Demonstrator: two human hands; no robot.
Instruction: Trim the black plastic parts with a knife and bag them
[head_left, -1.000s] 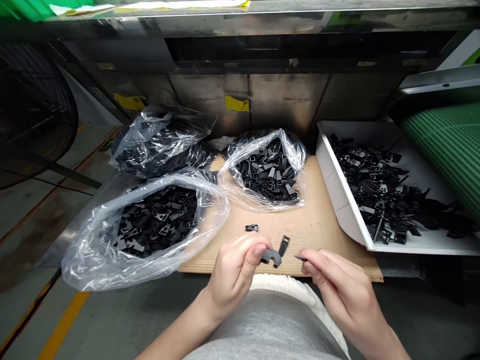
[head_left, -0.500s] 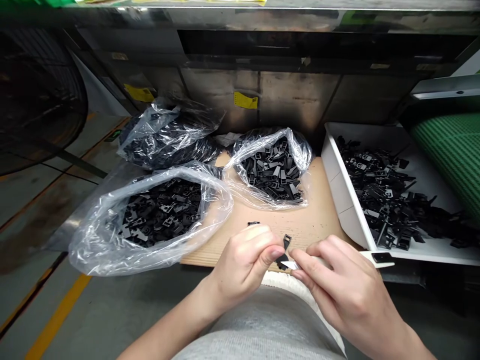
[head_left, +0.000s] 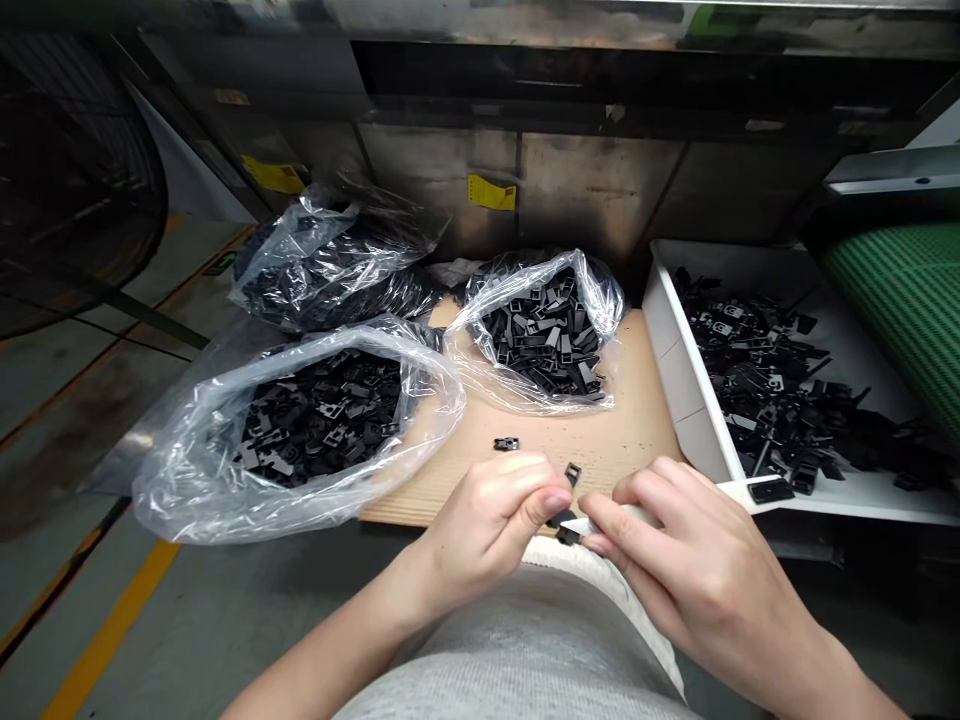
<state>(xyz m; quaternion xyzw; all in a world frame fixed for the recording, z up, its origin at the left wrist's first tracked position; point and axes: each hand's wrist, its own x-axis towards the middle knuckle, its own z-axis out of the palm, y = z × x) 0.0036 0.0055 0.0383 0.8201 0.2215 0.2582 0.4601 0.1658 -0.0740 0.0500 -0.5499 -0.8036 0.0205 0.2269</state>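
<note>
Between thumb and fingers, my left hand [head_left: 502, 510] pinches a small black plastic part [head_left: 559, 518], mostly hidden by the thumb. My right hand [head_left: 686, 560] is closed round a white-handled utility knife [head_left: 757, 491]; its pale blade end reaches the black part. Just below the blade tip shows another dark piece [head_left: 568, 536]; whether it is joined to the held part I cannot tell. A black part with a square opening [head_left: 573, 474] shows just beyond my fingertips. One more small black part [head_left: 506, 443] lies on the cardboard above my left hand.
An open clear bag [head_left: 187, 500] of black parts lies left, with a second open bag [head_left: 606, 370] behind the hands. A fuller bag [head_left: 330, 260] sits behind them. At right stands a white tray [head_left: 701, 400] of black parts, beside a green belt [head_left: 900, 300].
The view has tilted and shifted slightly. My hands stay close together, still holding the black part and the knife. The dark piece below the blade now sits a little more apart from my left thumb.
</note>
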